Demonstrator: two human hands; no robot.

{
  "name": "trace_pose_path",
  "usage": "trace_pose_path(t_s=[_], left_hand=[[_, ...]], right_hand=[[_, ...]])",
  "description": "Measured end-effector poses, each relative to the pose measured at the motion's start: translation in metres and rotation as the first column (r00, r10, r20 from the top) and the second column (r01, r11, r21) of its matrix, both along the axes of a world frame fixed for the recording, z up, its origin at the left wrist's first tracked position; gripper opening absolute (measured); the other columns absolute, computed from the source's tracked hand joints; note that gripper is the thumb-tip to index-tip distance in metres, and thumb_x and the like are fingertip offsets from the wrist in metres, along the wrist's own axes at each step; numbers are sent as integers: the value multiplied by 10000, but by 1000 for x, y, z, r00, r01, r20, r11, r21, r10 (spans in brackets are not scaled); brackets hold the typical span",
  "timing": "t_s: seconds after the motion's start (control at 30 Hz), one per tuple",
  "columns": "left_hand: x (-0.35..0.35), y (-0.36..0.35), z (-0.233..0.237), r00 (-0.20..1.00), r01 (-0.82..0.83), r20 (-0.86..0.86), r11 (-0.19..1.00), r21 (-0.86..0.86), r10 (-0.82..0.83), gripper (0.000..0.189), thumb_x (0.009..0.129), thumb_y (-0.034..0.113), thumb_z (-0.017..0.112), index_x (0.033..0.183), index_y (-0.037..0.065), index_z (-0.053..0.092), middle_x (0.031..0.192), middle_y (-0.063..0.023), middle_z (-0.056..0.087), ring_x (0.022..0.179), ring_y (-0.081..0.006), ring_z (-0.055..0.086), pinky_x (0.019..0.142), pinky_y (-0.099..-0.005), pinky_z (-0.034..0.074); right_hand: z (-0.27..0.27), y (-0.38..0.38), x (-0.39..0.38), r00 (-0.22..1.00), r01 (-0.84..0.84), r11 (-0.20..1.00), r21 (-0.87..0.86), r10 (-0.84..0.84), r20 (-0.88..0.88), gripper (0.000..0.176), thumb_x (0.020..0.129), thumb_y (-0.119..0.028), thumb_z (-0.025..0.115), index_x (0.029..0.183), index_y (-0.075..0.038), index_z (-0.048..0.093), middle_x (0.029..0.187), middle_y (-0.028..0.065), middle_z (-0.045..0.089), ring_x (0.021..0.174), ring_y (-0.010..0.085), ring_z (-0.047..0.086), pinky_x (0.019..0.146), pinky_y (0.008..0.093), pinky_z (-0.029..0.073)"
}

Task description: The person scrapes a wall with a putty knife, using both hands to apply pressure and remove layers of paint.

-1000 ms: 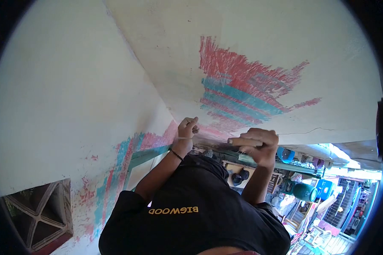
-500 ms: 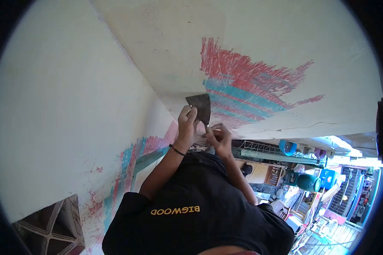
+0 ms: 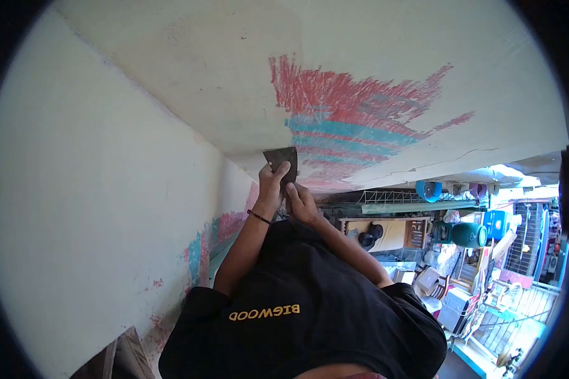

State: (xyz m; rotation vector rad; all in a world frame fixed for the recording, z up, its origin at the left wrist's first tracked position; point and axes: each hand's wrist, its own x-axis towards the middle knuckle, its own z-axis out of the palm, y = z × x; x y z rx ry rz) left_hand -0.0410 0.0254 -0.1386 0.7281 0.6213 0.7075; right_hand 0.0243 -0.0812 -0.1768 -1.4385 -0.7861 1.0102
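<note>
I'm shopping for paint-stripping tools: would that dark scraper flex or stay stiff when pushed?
Probably fairly stiff: the scraper blade looks flat and shows no visible bend where it is held at the painted surface. Likely light: the left hand and right hand seem to hold it mostly with fingers.

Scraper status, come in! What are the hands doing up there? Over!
Left hand and right hand both gripping scraper. Blade pressed to ceiling, beside red-and-blue paint patch. Nothing blocking.

Item: dark flat metal scraper (image 3: 281, 156), handle hidden inside right hand (image 3: 302, 203), lower blade behind left hand (image 3: 272, 182); centre-right shelf goods (image 3: 417, 234) indistinct
</note>
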Motion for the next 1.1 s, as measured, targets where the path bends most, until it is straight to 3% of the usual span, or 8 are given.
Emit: trace_pose_path(t_s=[0.17, 0.37, 0.5, 0.7, 0.8, 0.83, 0.93, 1.1], left_hand=[[4, 8, 23, 998, -53, -24, 999, 6, 53, 240, 885, 206, 739, 997, 18, 642, 878, -31, 661, 711, -142, 643, 651, -277, 537], [-2, 11, 4, 986, -95, -129, 994, 54, 101, 218, 889, 164, 733, 1022, 16, 642, 897, -51, 661, 713, -160, 653, 634, -294, 551], [1, 14, 42, 979, -124, -137, 974, 192, 152, 143, 884, 127, 733, 947, 5, 694, 861, -19, 686, 710, -91, 615, 633, -255, 503], [3, 7, 35, 983, -171, -67, 985, 31, 173, 176, 867, 141, 754, 951, -1, 692, 869, -22, 685, 701, -93, 608, 632, -255, 499], [-2, 10, 21, 977, -132, -151, 981, 139, 153, 179, 869, 133, 750, 968, -1, 688, 881, -33, 686, 701, -106, 620, 638, -259, 515], [-1, 10, 17, 970, -168, -145, 968, 186, 196, 181, 872, 133, 748, 980, 2, 685, 874, -31, 683, 697, -112, 625, 635, -259, 519], [1, 5, 21, 976, -188, -112, 982, 16, 189, 185, 870, 128, 751, 989, 3, 682, 881, -32, 683, 701, -114, 628, 622, -263, 514], [-4, 4, 17, 973, -178, -134, 980, 94, 189, 182, 894, 127, 721, 1008, -2, 663, 897, -48, 674, 728, -152, 650, 642, -293, 544]], right_hand=[[23, 9, 0, 1000, -19, 997, -80, 19, 6, 497, 1069, -350, 384, 775, 16, 547, 623, 68, 492, 600, 154, 465, 583, 361, 409], [10, 14, -9, 1000, 11, 988, -151, -9, 17, 554, 1073, -365, 361, 736, 30, 552, 577, 114, 521, 572, 191, 490, 568, 389, 402], [36, 20, -13, 997, 40, 986, -162, -49, -52, 578, 1070, -387, 366, 732, 41, 557, 575, 113, 527, 581, 200, 500, 582, 406, 410], [20, 16, -13, 999, 35, 979, -202, -41, -26, 594, 1068, -414, 369, 781, 53, 598, 583, 109, 549, 610, 198, 538, 607, 408, 438], [33, 18, -13, 998, 24, 973, -230, -36, -50, 609, 1065, -432, 370, 783, 58, 597, 587, 104, 562, 601, 199, 543, 600, 413, 444], [38, 18, -14, 998, 25, 978, -207, -35, -45, 628, 1059, -452, 374, 773, 62, 594, 580, 97, 563, 569, 188, 535, 571, 408, 441], [40, 19, -15, 998, 66, 982, -179, -68, -3, 672, 1068, -475, 327, 612, -25, 529, 481, 39, 477, 364, 142, 443, 374, 327, 343], [45, 19, -14, 999, 29, 968, -249, -33, -9, 676, 1055, -462, 380, 639, 36, 570, 515, 85, 523, 480, 166, 504, 491, 382, 405]])
